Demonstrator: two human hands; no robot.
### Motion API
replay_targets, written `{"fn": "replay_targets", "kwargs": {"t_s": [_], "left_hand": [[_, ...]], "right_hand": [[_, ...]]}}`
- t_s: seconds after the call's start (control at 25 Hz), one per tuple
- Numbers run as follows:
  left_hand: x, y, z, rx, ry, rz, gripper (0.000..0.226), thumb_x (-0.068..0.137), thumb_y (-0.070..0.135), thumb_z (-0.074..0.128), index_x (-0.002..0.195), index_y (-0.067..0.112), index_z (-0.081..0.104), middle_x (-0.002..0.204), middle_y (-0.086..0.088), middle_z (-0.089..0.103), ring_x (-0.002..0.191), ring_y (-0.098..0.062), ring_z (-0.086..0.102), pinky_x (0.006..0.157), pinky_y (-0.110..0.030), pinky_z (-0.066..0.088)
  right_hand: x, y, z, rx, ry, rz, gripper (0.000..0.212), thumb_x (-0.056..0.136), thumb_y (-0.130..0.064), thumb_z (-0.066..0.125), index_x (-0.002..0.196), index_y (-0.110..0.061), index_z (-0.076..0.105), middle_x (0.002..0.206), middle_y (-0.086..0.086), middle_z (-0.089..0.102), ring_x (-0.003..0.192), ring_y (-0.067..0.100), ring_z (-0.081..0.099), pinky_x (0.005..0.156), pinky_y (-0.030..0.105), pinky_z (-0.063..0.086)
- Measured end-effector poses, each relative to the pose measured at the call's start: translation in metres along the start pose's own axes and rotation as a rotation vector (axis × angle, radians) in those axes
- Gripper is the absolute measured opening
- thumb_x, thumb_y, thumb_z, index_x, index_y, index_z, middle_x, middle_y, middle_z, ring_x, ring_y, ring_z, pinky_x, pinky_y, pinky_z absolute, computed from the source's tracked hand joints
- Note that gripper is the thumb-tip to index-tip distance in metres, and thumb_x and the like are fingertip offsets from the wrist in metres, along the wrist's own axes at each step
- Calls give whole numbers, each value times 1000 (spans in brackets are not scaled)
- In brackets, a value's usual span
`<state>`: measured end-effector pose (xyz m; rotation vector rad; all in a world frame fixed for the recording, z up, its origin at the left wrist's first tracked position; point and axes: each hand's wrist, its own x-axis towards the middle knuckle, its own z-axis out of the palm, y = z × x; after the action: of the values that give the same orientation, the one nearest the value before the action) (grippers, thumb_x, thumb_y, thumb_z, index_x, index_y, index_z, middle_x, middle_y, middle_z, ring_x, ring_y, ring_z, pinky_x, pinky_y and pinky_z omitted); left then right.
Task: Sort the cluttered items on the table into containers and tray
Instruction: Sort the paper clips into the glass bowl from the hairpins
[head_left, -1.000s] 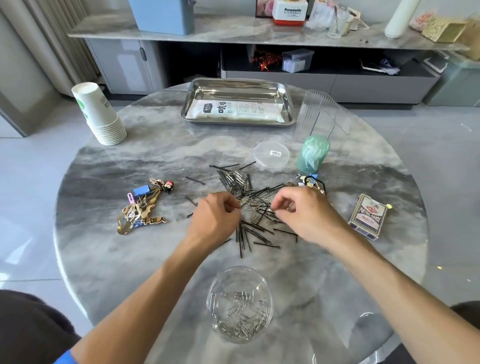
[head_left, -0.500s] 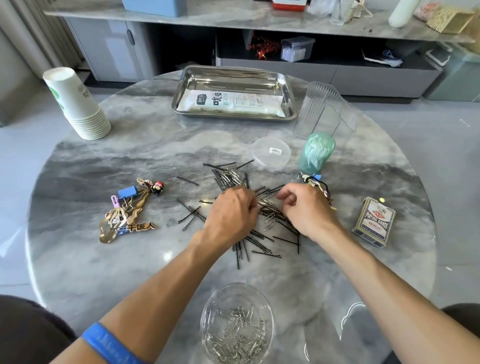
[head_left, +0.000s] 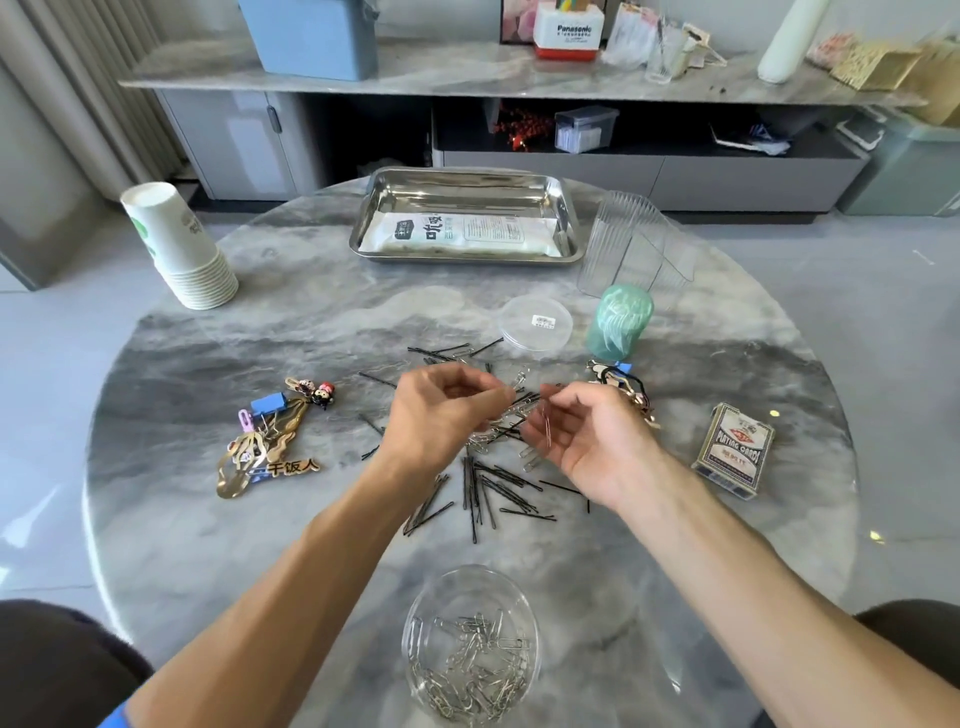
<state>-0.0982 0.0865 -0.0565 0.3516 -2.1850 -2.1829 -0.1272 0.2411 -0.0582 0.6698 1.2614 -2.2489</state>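
A pile of black hairpins (head_left: 488, 488) mixed with silver paper clips lies in the middle of the round marble table (head_left: 182, 545). My left hand (head_left: 441, 415) is raised over the pile, its fingers curled and pinching paper clips. My right hand (head_left: 592, 441) is turned palm up beside it and holds a paper clip (head_left: 547, 431) between thumb and fingers. A clear round container (head_left: 470, 649) near the front edge holds several paper clips. A steel tray (head_left: 467, 189) at the back holds a white packet (head_left: 462, 236).
Bookmarks and small clips (head_left: 270, 436) lie at the left, a stack of paper cups (head_left: 179, 249) at the back left. A clear lid (head_left: 535, 322), a green jar (head_left: 618, 322), clear plastic cups (head_left: 628, 244), hair ties (head_left: 623, 384) and a card deck (head_left: 735, 449) sit at the right.
Both hands have lifted off the pile with paper clips in their fingers, and the right hand has turned palm up.
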Motion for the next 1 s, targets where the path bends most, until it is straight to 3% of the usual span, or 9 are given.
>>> {"fn": "replay_targets", "kwargs": {"t_s": [0.12,0.24,0.36,0.48,0.64,0.76,0.88,1.0], "left_hand": [[-19,7,6,305,-119,213,7,74,8,82,75,11,76,65,3,73,60,-8,69,59,-20,54],[-29,8,12,484,-130,300,8,73,12,84,77,17,79,61,9,71,56,1,65,55,-12,46],[-28,9,6,274,-198,175,4,81,12,78,83,15,79,68,3,74,63,-7,69,61,-16,52],[-14,11,-11,211,-39,35,7,85,18,74,78,18,77,73,-5,73,61,-8,62,56,-18,46],[-3,6,-33,147,34,-57,13,87,17,70,74,18,73,68,-1,71,57,-7,60,49,-19,42],[-4,-6,-36,233,48,-68,13,86,17,71,73,19,72,67,-3,71,58,-9,59,54,-24,43],[-7,-16,-36,411,41,7,11,81,11,71,75,19,74,70,-4,71,60,-8,59,61,-25,46],[-7,-19,-32,625,4,104,12,79,10,70,80,21,75,66,12,66,58,4,56,56,-10,41]], "right_hand": [[-3,5,8,6,-1,58,27,93,-22,51,77,-5,63,62,10,63,50,20,61,49,26,54],[-4,13,12,-27,1,81,40,99,-33,47,73,-6,58,69,15,64,50,24,62,43,22,45],[-10,13,12,-45,22,71,35,100,-27,44,70,-11,49,53,5,50,34,13,42,33,16,26],[-32,-4,16,-43,-80,53,36,97,-28,47,63,-18,42,48,-3,32,29,7,24,31,11,15],[-87,37,29,-157,-384,75,42,90,-39,57,56,-19,45,48,0,34,32,12,28,36,18,26],[-102,69,31,-295,-326,-27,46,89,-39,56,51,-14,47,47,10,45,42,25,50,57,38,43],[-95,66,28,-341,-374,-121,49,94,-33,52,50,-12,49,49,16,52,55,33,61,77,53,49],[-83,49,24,-469,-477,-253,45,92,-34,51,53,-14,59,54,16,60,55,31,64,63,37,55]]}}
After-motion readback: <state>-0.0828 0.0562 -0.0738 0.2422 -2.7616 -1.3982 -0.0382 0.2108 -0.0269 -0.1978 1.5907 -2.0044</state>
